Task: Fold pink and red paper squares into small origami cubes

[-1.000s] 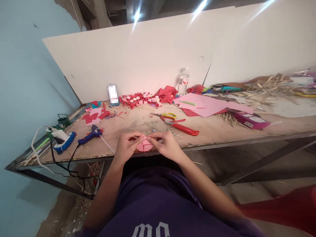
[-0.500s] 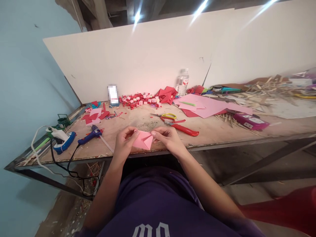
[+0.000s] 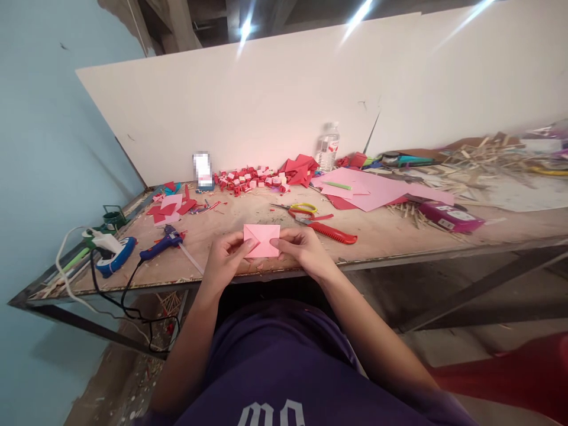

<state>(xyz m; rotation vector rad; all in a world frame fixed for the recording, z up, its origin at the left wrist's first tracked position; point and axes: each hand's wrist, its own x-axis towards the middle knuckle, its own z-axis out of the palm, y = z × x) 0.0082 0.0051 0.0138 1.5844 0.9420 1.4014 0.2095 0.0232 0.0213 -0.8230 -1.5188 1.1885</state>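
Left hand (image 3: pixel 225 254) and right hand (image 3: pixel 304 251), both closed, pinch one folded pink paper (image 3: pixel 265 232).

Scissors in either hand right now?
No, the left hand and right hand both hold the folded pink paper, while the scissors lie on the table beyond them.

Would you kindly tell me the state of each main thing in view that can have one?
Pink paper: folded, held up
Left hand: gripping the paper's left side
Right hand: gripping its right side
Phone: upright, screen lit
Bottle: upright, capped
Scissors: lying flat; blade opening unclear
Glue gun: lying down
Power strip: white plug in it
Green pen: lying on paper
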